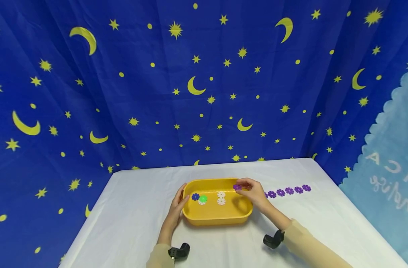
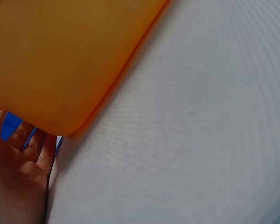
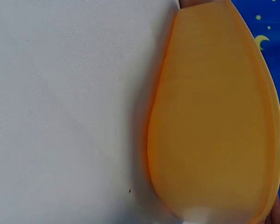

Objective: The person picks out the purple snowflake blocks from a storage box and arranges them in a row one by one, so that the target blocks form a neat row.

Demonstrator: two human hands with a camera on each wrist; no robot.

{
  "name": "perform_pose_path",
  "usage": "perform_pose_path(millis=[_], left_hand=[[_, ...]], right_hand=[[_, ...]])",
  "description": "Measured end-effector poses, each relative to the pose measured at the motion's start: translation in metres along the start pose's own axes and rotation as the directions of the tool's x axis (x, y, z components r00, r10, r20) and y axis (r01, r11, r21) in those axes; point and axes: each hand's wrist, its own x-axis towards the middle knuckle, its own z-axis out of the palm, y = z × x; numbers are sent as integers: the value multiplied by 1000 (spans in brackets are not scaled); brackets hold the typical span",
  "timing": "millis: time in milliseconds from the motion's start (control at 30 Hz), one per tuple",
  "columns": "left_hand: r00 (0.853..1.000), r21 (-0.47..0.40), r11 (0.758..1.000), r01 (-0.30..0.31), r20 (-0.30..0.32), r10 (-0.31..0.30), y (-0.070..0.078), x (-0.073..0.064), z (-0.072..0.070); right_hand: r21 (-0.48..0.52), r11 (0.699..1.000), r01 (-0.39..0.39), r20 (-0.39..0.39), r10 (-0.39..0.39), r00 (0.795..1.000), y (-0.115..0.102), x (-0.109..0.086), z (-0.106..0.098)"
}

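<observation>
A yellow plastic basin stands on the white table. My left hand grips its left end, thumb over the rim and fingers along the outer wall; the left wrist view shows those fingers against the basin's corner. Over the right end, my right hand pinches a purple snowflake disc. Inside the basin lie a dark blue disc, a green disc overlapping a white one, and two more white discs. In the right wrist view the basin's side hides most of the right hand.
A row of several purple snowflake discs lies on the table right of the basin, its near end partly behind my right hand. Behind the table hangs a blue curtain with yellow stars and moons. A light blue cloth hangs at the right.
</observation>
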Motion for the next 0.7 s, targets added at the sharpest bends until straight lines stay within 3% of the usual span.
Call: perform_pose_path(millis=[300, 700], left_hand=[[1000, 15, 1000, -9, -12, 9, 0, -1, 1], [999, 6, 999, -32, -8, 32, -1, -2, 2]], right_hand=[[27, 999, -44, -65, 46, 997, 6, -1, -26], [-25, 999, -36, -147, 32, 989, 22, -1, -63]])
